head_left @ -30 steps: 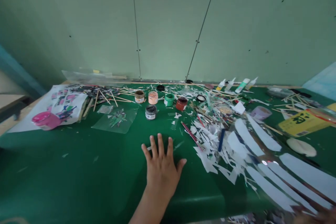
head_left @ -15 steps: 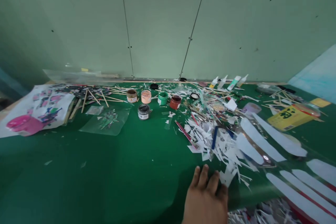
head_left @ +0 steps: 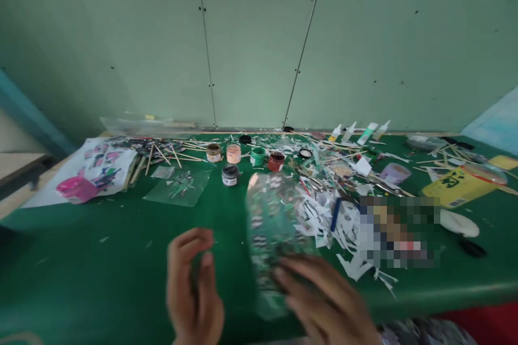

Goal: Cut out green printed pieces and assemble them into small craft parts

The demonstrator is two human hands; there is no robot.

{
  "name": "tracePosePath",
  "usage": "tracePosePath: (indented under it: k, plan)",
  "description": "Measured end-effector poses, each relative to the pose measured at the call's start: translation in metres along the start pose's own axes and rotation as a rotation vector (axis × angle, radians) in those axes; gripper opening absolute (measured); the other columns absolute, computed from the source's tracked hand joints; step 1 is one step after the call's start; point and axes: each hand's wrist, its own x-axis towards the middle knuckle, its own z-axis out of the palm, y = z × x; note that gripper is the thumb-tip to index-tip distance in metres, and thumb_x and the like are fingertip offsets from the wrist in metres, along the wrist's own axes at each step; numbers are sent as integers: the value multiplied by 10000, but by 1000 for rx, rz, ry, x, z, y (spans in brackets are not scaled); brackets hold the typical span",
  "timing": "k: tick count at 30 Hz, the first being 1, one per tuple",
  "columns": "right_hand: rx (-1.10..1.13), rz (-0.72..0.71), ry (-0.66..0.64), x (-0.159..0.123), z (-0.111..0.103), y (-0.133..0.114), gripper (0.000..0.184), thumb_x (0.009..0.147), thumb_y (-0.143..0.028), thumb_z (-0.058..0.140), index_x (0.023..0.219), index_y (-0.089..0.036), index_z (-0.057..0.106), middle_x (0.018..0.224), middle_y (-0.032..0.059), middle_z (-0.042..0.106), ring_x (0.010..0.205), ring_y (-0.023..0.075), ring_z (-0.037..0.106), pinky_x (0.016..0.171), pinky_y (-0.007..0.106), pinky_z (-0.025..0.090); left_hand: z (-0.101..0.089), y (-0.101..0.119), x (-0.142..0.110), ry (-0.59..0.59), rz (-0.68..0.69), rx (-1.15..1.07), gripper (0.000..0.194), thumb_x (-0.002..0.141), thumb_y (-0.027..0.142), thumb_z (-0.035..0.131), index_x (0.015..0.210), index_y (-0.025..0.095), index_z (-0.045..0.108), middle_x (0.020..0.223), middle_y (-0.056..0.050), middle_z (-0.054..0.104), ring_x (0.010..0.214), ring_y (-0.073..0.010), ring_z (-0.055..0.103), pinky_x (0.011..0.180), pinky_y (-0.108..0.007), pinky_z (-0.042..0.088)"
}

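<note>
My left hand [head_left: 194, 288] is raised over the green table, its fingers curved and the thumb apart from them, with nothing in it. To its right, my right hand [head_left: 324, 296] grips the near part of a long clear plastic sheet or bag [head_left: 269, 226], blurred by motion. Greenish and black-and-white patches show in or through the plastic. Beside it spreads a heap of white paper scraps [head_left: 319, 221], with a dark blue stick-like tool [head_left: 335, 214] on top. A pixelated patch hides what lies right of the heap.
Open paint jars, among them a black one [head_left: 230, 174] and a red one [head_left: 275, 161], stand mid-table. At left are a pink jar [head_left: 76, 188] and a printed sheet [head_left: 50, 191]. Glue bottles [head_left: 367, 133] stand at the back; a yellow container [head_left: 447, 187] lies right.
The long white strips at right have left view. The clear plastic has come in under my right hand. My left hand has moved left, off the scraps' edge. The view has shifted leftward.
</note>
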Motion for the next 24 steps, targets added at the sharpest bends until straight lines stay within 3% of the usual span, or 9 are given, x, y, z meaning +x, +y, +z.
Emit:
tracePosePath:
  k: [1,2,6,9,12,14,16,19,24]
  plan:
    - [42,-63,-67,25,5,-10,424,856,-295,619,1279,-312,595,1186,55,665,1105,257,606,878,390,544,-12,-6,5,68,58,37,133,921,195,442,948,254,557,979,-46,582,939,-179,590,749,-311,502]
    - [80,-70,-116,45,10,-18,380,863,-373,607,1232,-286,630,1140,56,685,1066,255,623,861,394,549,-22,-13,8,31,111,99,127,910,195,462,962,252,563,977,-47,586,933,-184,591,750,-316,499]
    - [253,142,-238,80,16,-19,293,957,-326,438,1067,-261,701,976,38,711,869,164,666,752,296,548,-32,-38,16,-543,135,427,212,878,299,534,1075,277,607,1056,-49,646,992,-223,599,828,-368,498]
    - [271,270,-187,82,9,11,335,959,-339,413,878,-249,726,868,37,704,753,150,662,652,270,522,-26,-47,13,-731,142,570,293,856,284,541,1136,309,624,1171,-46,637,1067,-257,573,905,-441,463]
    - [134,395,-58,84,8,48,311,938,-406,437,954,-251,707,853,42,704,700,165,648,598,282,489,-23,-46,11,-756,171,594,280,842,162,471,974,310,669,1153,-29,639,1065,-246,569,901,-440,452]
    - [-132,454,26,87,15,67,258,896,-396,499,970,-240,691,802,47,690,693,198,629,585,307,458,-23,-45,11,-721,160,588,219,832,156,462,856,273,646,1085,-34,639,1003,-237,580,843,-414,471]
    - [-375,478,1,90,26,78,190,847,-364,579,923,-227,687,819,71,681,754,232,622,653,339,444,-24,-46,11,-664,144,585,106,834,209,499,801,241,594,1033,-48,617,942,-231,580,795,-392,485]
    - [-526,484,-59,92,40,81,125,832,-310,614,886,-212,670,854,88,662,805,247,604,710,355,413,-26,-51,10,-567,160,651,40,823,257,552,848,231,567,1029,-68,582,934,-250,567,787,-406,486]
    - [-536,454,-6,90,48,76,98,863,-227,542,854,-184,630,877,107,643,864,272,564,738,366,378,-22,-48,20,-503,246,787,193,852,263,540,1037,262,597,1130,-98,560,1056,-295,538,857,-452,455]
